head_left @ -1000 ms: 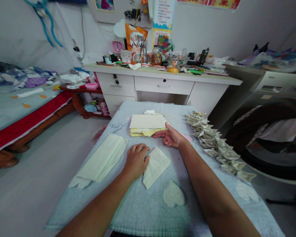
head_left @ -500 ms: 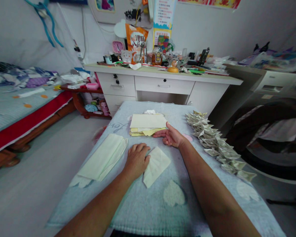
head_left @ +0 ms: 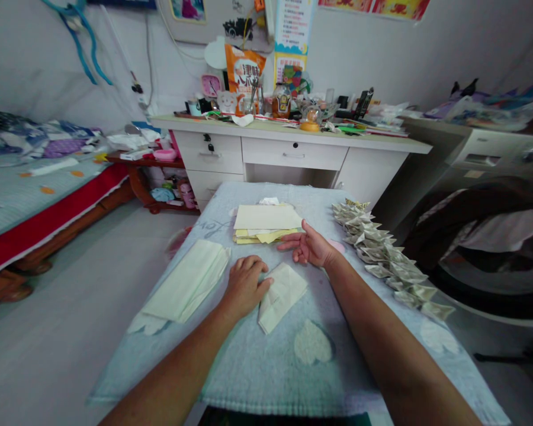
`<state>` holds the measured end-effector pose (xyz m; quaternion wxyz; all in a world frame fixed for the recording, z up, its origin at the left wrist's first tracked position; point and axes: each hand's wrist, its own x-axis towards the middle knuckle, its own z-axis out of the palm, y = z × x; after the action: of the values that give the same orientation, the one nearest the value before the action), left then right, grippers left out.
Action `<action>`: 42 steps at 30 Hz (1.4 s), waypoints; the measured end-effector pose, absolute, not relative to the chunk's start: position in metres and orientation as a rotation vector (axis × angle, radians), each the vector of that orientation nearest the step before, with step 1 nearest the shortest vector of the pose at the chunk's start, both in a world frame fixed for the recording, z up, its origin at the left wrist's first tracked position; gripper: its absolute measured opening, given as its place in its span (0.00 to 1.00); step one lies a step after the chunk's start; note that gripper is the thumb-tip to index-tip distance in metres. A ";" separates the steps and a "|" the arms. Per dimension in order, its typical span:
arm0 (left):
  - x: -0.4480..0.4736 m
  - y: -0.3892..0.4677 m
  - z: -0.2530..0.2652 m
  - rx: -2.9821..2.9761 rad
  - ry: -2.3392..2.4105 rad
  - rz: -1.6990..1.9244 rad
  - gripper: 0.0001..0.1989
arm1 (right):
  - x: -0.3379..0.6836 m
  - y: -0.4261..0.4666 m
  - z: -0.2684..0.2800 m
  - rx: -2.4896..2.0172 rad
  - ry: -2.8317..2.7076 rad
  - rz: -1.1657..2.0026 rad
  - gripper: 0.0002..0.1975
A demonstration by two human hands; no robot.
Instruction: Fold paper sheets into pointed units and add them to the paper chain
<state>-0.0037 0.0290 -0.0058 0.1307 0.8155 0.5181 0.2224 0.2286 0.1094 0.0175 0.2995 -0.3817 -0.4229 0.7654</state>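
Note:
A white paper (head_left: pixel 283 293) folded into a pointed shape lies in the middle of the cloth-covered table. My left hand (head_left: pixel 247 283) rests palm down at its left, fingers lightly bent and spread, the thumb touching the paper's edge. Beyond it sits a stack of paper sheets (head_left: pixel 269 218), off-white on top with yellowish, uneven sheets beneath. My right hand (head_left: pixel 310 245) is at the stack's front right corner, open, thumb up at the top sheet's edge and fingers reaching below. Whether the thumb presses the sheet I cannot tell. A pile of folded white paper (head_left: pixel 189 279) lies to the left.
Several folded paper pieces with pointed tips (head_left: pixel 382 251) stand in rows along the table's right side. Past the table is a white desk (head_left: pixel 293 151) crowded with small items. A washing machine (head_left: pixel 479 160) stands at right, a bed (head_left: pixel 39 201) at left.
My right hand has shifted slightly right and its fingers have come a little away from the stack's front. My left thumb has moved slightly over the folded paper's edge.

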 end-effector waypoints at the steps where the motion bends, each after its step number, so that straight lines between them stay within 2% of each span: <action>1: -0.004 0.029 -0.005 2.369 1.498 0.642 0.10 | 0.229 0.105 0.018 -1.057 -1.126 1.985 0.37; 4: -0.003 0.027 -0.004 2.372 1.491 0.623 0.11 | 0.227 0.090 0.016 -1.231 -1.224 1.674 0.27; 8: -0.002 0.026 -0.003 2.363 1.471 0.610 0.09 | 0.220 0.065 0.010 -1.456 -1.688 1.214 0.14; 10: -0.001 0.027 -0.003 2.358 1.426 0.640 0.08 | 0.217 0.051 0.008 -1.512 -1.741 1.065 0.16; 13: 0.000 0.028 -0.003 2.354 1.318 0.693 0.07 | 0.213 0.033 0.009 -1.474 -1.743 1.107 0.25; 17: 0.002 0.029 -0.002 2.311 1.213 0.707 0.06 | 0.208 0.019 0.013 -1.309 -1.827 1.072 0.27; 19: 0.002 0.029 -0.002 2.275 1.201 0.717 0.08 | 0.204 0.017 0.012 -1.288 -1.865 0.988 0.21; 22: 0.003 0.029 -0.001 2.220 1.210 0.730 0.14 | 0.199 0.020 0.004 -1.299 -1.819 1.040 0.04; 24: 0.003 0.029 0.000 2.196 1.212 0.758 0.15 | 0.198 0.023 -0.002 -1.268 -1.705 1.137 0.04; 28: 0.001 0.031 0.006 2.173 1.178 0.777 0.06 | 0.201 0.024 -0.006 -1.183 -1.462 1.303 0.07; 30: -0.001 0.031 0.008 2.112 1.156 0.773 0.07 | 0.203 0.023 -0.004 -1.162 -1.389 1.340 0.08; 42: 0.004 0.034 -0.003 1.488 0.978 0.852 0.08 | 0.199 0.017 0.002 -1.082 -1.435 1.288 0.11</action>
<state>0.0036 0.0344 -0.0028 0.5512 0.6290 0.4132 0.3603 0.1994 0.0171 0.0019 0.4486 -0.4374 -0.5802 0.5204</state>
